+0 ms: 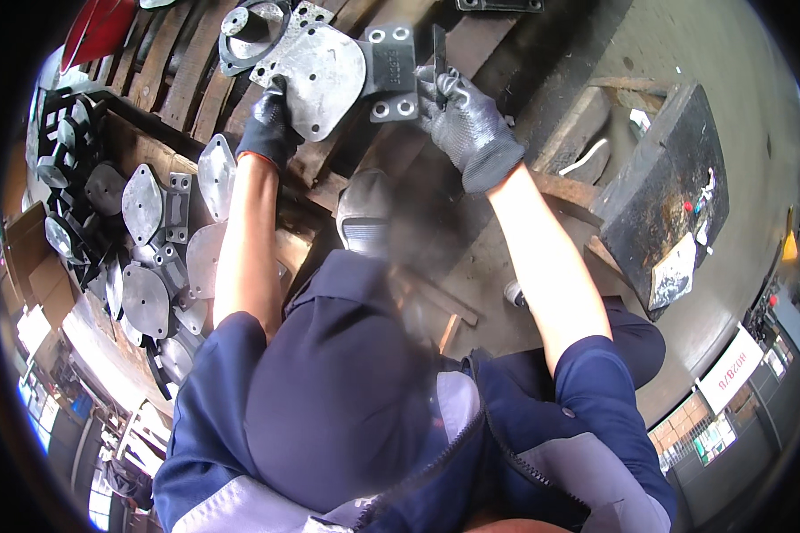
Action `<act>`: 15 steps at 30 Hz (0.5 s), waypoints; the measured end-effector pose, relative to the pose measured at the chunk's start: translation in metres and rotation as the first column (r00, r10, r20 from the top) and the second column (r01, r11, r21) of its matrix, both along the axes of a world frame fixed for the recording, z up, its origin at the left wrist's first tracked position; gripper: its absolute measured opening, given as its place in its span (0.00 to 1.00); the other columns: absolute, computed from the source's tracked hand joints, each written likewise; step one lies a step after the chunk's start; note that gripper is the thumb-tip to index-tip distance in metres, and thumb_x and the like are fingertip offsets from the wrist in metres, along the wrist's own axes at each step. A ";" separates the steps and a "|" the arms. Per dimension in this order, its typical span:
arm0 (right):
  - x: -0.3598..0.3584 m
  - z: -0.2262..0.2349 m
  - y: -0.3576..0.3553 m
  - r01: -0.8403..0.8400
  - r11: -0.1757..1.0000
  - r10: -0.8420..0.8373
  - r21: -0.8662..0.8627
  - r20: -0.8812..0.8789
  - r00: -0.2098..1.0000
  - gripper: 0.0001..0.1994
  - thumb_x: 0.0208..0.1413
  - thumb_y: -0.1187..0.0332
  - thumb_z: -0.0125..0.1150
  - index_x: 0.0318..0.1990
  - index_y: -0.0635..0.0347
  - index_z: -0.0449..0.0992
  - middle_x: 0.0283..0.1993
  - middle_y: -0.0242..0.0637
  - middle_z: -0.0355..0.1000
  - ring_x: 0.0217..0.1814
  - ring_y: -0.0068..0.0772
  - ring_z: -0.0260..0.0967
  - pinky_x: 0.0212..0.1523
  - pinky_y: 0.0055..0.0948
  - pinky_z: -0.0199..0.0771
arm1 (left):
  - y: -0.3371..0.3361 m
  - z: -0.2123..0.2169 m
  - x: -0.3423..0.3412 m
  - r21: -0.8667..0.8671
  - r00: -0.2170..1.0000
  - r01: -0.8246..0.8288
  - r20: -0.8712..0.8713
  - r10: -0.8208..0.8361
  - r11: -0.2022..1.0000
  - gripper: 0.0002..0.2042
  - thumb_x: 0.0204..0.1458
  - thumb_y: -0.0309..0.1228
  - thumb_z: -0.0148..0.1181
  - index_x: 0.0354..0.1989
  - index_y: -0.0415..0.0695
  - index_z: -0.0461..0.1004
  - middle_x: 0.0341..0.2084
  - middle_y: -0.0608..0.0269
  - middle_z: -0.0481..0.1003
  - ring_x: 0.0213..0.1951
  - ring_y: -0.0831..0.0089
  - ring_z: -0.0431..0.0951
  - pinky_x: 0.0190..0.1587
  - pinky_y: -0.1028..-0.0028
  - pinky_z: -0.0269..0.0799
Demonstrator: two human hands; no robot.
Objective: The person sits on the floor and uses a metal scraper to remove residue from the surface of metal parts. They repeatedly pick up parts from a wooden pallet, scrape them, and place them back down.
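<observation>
A grey metal bracket part is stretched between my two gloved hands above a wooden pallet. Its left end is a broad rounded plate (324, 75) with small holes. To the right of that sits a darker rectangular flange (391, 75) with bolt holes at its corners. My left hand (274, 123) is closed on the lower left edge of the rounded plate, thumb on top. My right hand (473, 129) is closed around the right end, by an upright dark metal plate (439, 55) seen nearly edge-on. Another part with a ring (256, 35) lies just behind the rounded plate.
At left, a wooden crate holds many similar plates (147, 300). The slatted pallet (206, 98) spreads ahead, with a red object (98, 34) at far left. A dark, scuffed box (671, 191) stands on the floor at right. My shoe (364, 209) is beside the pallet.
</observation>
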State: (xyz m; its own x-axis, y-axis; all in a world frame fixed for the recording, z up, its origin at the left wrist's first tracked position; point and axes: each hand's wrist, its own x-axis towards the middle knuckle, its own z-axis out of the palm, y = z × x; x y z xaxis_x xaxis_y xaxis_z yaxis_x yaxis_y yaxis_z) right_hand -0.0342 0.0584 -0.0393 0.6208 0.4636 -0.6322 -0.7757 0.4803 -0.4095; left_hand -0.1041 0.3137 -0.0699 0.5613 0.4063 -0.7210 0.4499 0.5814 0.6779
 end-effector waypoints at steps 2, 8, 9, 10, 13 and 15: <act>0.001 -0.010 0.005 0.042 0.999 -0.042 0.026 0.021 0.999 0.11 0.64 0.69 0.44 0.46 0.62 0.71 0.45 0.36 0.70 0.48 0.31 0.67 0.51 0.33 0.69 | -0.001 0.000 0.001 -0.012 1.000 -0.004 0.018 0.004 1.000 0.24 0.59 0.50 0.47 0.52 0.41 0.70 0.43 0.56 0.77 0.39 0.63 0.79 0.43 0.64 0.74; -0.013 -0.013 0.015 0.036 0.969 0.070 -0.246 0.409 0.910 0.12 0.64 0.71 0.42 0.46 0.64 0.73 0.38 0.33 0.72 0.38 0.22 0.67 0.45 0.23 0.70 | -0.006 -0.043 -0.009 -0.128 0.897 -0.173 0.389 0.210 0.976 0.23 0.58 0.45 0.51 0.52 0.37 0.70 0.44 0.57 0.76 0.43 0.63 0.77 0.48 0.65 0.74; -0.013 0.000 0.010 0.043 0.983 0.008 -0.178 0.277 0.961 0.12 0.64 0.71 0.42 0.46 0.64 0.73 0.38 0.32 0.72 0.38 0.22 0.67 0.46 0.24 0.70 | -0.019 -0.022 -0.007 -0.074 0.917 -0.161 0.357 0.177 0.984 0.23 0.58 0.43 0.53 0.52 0.36 0.69 0.45 0.56 0.75 0.42 0.63 0.77 0.48 0.65 0.74; -0.014 0.011 0.003 0.060 0.992 -0.046 -0.108 0.134 0.990 0.12 0.64 0.71 0.42 0.46 0.64 0.73 0.38 0.32 0.72 0.38 0.22 0.67 0.46 0.25 0.70 | -0.020 -0.031 -0.006 -0.061 0.905 -0.202 0.369 0.210 0.977 0.23 0.57 0.43 0.54 0.51 0.34 0.70 0.44 0.55 0.75 0.42 0.64 0.77 0.47 0.65 0.74; -0.034 0.040 -0.034 0.170 0.985 -0.168 -0.008 0.115 0.979 0.12 0.62 0.66 0.48 0.46 0.65 0.73 0.40 0.37 0.72 0.42 0.29 0.68 0.50 0.30 0.69 | -0.047 -0.001 0.003 0.120 0.965 -0.089 0.255 0.056 0.989 0.24 0.57 0.45 0.55 0.50 0.33 0.71 0.42 0.56 0.76 0.39 0.67 0.78 0.44 0.69 0.74; -0.050 0.055 -0.064 0.241 0.968 -0.250 0.072 0.160 0.955 0.15 0.60 0.62 0.51 0.46 0.65 0.73 0.43 0.41 0.71 0.47 0.35 0.67 0.52 0.34 0.68 | -0.070 0.022 0.016 0.048 0.949 0.056 0.307 -0.068 0.997 0.24 0.57 0.46 0.55 0.50 0.34 0.72 0.41 0.57 0.77 0.36 0.69 0.78 0.41 0.72 0.75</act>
